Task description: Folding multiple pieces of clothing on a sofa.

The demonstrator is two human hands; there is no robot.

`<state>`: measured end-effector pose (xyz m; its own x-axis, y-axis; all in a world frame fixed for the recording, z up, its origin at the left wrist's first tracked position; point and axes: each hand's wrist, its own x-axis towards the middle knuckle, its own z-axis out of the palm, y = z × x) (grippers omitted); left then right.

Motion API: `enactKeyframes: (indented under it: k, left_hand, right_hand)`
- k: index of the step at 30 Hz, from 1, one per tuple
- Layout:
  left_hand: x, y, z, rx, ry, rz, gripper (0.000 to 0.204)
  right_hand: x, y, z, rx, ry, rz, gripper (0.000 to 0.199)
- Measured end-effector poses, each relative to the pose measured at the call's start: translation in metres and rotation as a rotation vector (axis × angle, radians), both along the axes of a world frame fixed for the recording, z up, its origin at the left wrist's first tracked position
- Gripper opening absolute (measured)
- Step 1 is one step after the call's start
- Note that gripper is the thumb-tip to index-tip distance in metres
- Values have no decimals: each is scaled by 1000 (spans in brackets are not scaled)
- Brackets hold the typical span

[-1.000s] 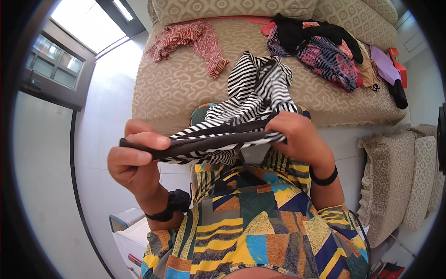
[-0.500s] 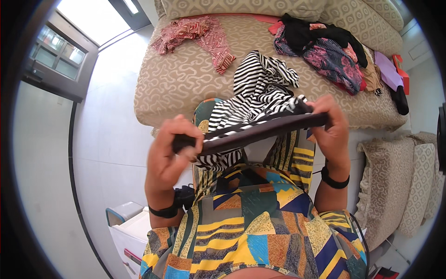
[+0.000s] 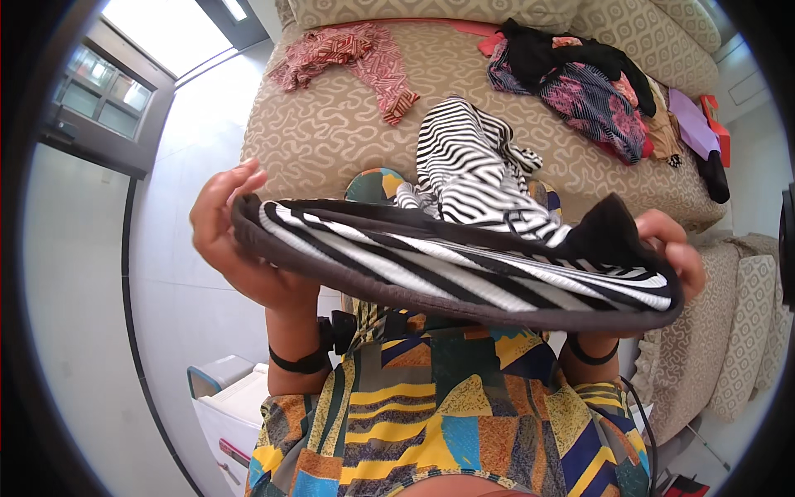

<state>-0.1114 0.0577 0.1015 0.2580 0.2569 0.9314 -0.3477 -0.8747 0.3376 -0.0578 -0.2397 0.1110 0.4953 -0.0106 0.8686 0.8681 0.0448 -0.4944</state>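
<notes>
A black-and-white striped garment (image 3: 472,161) is stretched sideways between my two hands in front of me. Its wide dark band (image 3: 464,308) makes a long oval opening, and striped fabric shows inside it. My left hand (image 3: 236,240) grips the band's left end; the thumb is hidden behind the cloth. At the opposite end my right hand (image 3: 681,258) has its fingers curled around the band, its palm mostly covered by fabric. Farther away, the striped cloth trails over my lap and onto the front of the patterned sofa (image 3: 331,157).
On the sofa a red-and-white patterned garment (image 3: 356,62) lies at the far left. A pile of dark and floral clothes (image 3: 580,95) rests at the far right, beside a lilac cloth (image 3: 691,124). A white bin (image 3: 224,406) stands low at my left; a second patterned seat (image 3: 696,323) is at right.
My hands have moved apart, left hand outward to the left and right hand outward to the right and lower. The band has gone from a narrow strip to a wide opening.
</notes>
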Motion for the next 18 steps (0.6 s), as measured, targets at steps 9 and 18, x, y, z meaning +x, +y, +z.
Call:
enactKeyframes:
  k: [9,18]
  left_hand:
    - [-49,51,-49,-481,666,-366,33]
    - [-61,51,-11,-1019,842,-920,14]
  right_hand:
    - [15,-4,-2,-745,412,217,30]
    - [46,-28,-37,-605,365,-315,17]
